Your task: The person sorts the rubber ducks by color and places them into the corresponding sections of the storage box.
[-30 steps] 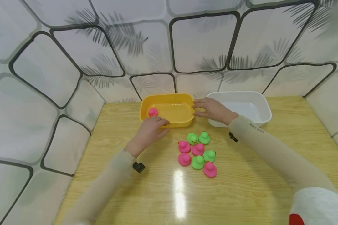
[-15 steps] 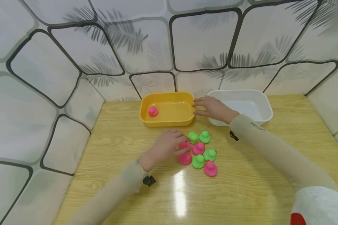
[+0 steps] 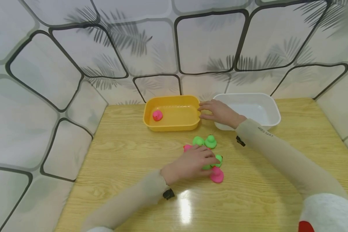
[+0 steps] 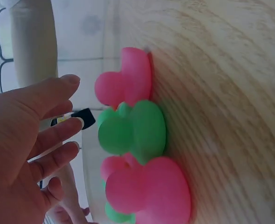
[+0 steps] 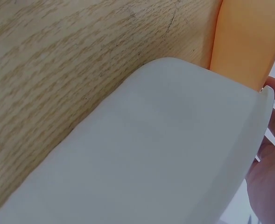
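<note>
My left hand (image 3: 191,161) is over the cluster of toy ducks on the table, palm down with loosely bent fingers. It hides several of them in the head view. Around it show a green duck (image 3: 210,141) behind and a pink duck (image 3: 217,175) in front. In the left wrist view the fingers are apart from a green duck (image 4: 132,133) and a pink duck (image 4: 149,191). My right hand (image 3: 220,112) reaches across the white basin (image 3: 258,111), its fingertips at the right rim of the yellow basin (image 3: 181,116). One pink duck (image 3: 157,115) lies inside the yellow basin.
Both basins stand side by side at the back of the wooden table (image 3: 127,141), close to a patterned backdrop (image 3: 208,45). Another backdrop panel (image 3: 32,106) rises along the left edge. Bright glare (image 3: 185,206) marks the tabletop in front of the ducks.
My left hand has moved from the front of the yellow basin rightward and toward me, over the ducks. The pink duck in the basin is now uncovered. My right hand has stayed put.
</note>
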The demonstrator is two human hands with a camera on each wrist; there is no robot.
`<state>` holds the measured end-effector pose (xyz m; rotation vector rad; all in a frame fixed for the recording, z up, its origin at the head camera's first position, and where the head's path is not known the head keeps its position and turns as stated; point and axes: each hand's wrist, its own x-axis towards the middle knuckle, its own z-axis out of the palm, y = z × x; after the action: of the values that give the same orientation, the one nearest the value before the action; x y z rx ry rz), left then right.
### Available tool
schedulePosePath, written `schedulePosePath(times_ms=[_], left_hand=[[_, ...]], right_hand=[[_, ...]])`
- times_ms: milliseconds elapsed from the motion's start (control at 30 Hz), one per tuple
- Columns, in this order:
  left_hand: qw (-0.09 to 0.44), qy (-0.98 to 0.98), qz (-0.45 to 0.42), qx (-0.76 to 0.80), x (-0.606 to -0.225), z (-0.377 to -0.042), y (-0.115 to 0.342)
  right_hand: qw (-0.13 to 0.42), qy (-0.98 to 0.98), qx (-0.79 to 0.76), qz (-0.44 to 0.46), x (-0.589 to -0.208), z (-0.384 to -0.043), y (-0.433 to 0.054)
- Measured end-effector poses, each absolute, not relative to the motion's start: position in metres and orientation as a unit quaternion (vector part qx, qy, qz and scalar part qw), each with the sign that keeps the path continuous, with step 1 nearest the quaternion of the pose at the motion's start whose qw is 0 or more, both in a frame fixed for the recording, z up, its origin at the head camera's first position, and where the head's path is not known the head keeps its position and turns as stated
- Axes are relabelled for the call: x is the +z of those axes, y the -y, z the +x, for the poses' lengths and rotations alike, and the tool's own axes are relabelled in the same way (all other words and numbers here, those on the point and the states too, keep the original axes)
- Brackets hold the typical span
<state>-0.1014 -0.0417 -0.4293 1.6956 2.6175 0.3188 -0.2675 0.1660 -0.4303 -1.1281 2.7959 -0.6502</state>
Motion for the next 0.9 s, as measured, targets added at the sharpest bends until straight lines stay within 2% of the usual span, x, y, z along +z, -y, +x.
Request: schedulePosePath(times_ms=[333, 600, 900], left_hand=[[0.016, -0.828, 0.559, 0.046, -0.437, -0.094, 0.024], [-0.009, -0.827, 0.562, 0.012, -0.438, -0.09, 0.02], [-0.013, -0.831, 0.555, -0.019, -0.438, -0.09, 0.018]], right_hand=[[0.028, -0.906, -0.216, -0.363, -0.43, -0.265, -0.165], [0.019, -0.91, -0.203, -0.361, -0.431, -0.264, -0.165], [0.004, -0.913, -0.182, -0.365, -0.435, -0.265, -0.165]])
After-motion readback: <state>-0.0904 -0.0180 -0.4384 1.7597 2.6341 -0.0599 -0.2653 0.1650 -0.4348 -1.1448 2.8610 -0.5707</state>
